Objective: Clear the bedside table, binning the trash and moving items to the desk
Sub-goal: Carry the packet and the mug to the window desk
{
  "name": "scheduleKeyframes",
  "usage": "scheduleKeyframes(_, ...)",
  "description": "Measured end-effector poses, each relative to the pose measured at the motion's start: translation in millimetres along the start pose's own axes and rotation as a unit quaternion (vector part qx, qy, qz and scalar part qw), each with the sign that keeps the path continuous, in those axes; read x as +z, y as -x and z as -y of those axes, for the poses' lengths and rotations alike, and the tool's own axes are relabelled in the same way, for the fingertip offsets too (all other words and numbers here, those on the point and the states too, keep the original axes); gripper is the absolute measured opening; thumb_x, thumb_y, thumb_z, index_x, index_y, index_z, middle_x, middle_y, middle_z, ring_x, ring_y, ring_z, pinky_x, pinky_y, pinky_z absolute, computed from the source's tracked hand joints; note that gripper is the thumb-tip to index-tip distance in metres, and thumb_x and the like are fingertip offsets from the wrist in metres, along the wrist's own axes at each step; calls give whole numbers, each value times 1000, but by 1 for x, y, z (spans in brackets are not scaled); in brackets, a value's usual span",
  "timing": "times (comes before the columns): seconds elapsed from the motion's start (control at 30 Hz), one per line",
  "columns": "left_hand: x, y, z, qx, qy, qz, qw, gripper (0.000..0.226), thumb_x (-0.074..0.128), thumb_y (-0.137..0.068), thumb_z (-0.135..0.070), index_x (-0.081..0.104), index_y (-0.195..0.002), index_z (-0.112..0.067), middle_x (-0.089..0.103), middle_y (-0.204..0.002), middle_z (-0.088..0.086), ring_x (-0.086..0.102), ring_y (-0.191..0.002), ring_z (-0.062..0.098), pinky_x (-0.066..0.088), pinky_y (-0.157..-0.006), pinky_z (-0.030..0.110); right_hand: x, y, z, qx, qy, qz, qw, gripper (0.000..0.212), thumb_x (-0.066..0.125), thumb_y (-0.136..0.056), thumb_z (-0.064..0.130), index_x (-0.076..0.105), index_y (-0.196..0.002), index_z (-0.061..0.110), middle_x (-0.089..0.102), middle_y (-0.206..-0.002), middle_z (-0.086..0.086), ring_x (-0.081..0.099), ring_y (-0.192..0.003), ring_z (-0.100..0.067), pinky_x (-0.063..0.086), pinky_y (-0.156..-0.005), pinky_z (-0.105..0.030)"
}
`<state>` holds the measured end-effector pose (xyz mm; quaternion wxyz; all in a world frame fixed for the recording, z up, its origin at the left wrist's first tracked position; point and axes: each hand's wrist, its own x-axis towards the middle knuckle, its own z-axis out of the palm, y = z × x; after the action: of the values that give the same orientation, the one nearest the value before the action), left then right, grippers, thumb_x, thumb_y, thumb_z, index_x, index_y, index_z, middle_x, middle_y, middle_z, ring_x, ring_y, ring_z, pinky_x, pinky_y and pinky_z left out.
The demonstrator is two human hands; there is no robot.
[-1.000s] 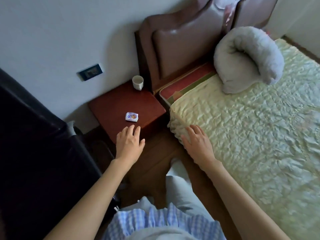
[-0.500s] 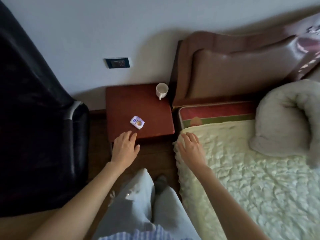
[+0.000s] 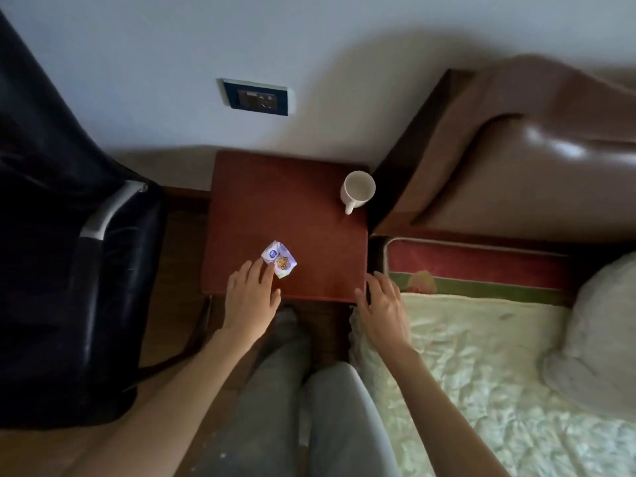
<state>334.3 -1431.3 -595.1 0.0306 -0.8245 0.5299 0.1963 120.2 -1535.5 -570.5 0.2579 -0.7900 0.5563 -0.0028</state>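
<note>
The small wrapper [image 3: 279,260] lies near the front edge of the red-brown bedside worktop [image 3: 296,215]; it looks feather-light, crinkly and flat, so I'd pinch it by a raised corner. The left hand [image 3: 250,297] reaches it with fingers [image 3: 265,270] loosely spread, tips just touching, nothing pinched yet. The right hand [image 3: 383,304] rests open at the worktop's front corner beside the bed [image 3: 481,356]. The white mug [image 3: 357,191] stands upright at the back right, hard and breakable, best taken by its handle. A dark chair [image 3: 69,270] crowds the left; a socket [image 3: 256,97] sits on the wall.
</note>
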Motion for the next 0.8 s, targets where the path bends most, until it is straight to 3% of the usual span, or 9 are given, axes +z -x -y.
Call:
scheduleKeyframes(0.1,21,-28,1,-24,20,12,999,56,56,-89,-37,42,-137,-11,47,-140,15,41,-131,33,38,-105,47,15,-32,0,-1,-9,-6,1000,43,48,-92,33,58,-123,5,58,-127,-15,54,-118,-33,47,-98,-44)
scheduleKeyframes(0.3,62,-69,3,-58,59,-4,997,68,72,-77,-36,43,-133,-11,55,-124,14,53,-110,32,49,-85,45,45,-83,-8,-18,-37,-28,999,40,54,-92,28,55,-126,7,57,-130,-11,57,-115,-31,53,-87,-43)
scheduleKeyframes(0.47,86,-98,8,-99,79,-18,992,71,67,-80,-44,40,-135,-9,52,-130,16,50,-118,34,49,-90,46,69,-118,-12,-42,-66,-48,996,40,51,-92,28,55,-126,7,58,-126,-11,57,-113,-29,50,-86,-36)
scheduleKeyframes(0.63,104,-109,4,-91,98,2,991,71,73,-77,-32,42,-136,-8,55,-128,14,51,-118,32,46,-94,45,86,-137,-20,-57,-71,-53,994,37,51,-92,27,56,-124,10,59,-123,-6,56,-113,-23,44,-87,-27)
scheduleKeyframes(0.8,105,-107,-5,-144,144,-7,979,59,77,-72,-18,53,-125,-6,59,-108,16,56,-97,35,47,-78,44,88,-143,-30,-16,-92,-65,993,33,55,-92,24,58,-122,11,60,-120,-7,58,-108,-27,47,-82,-32)
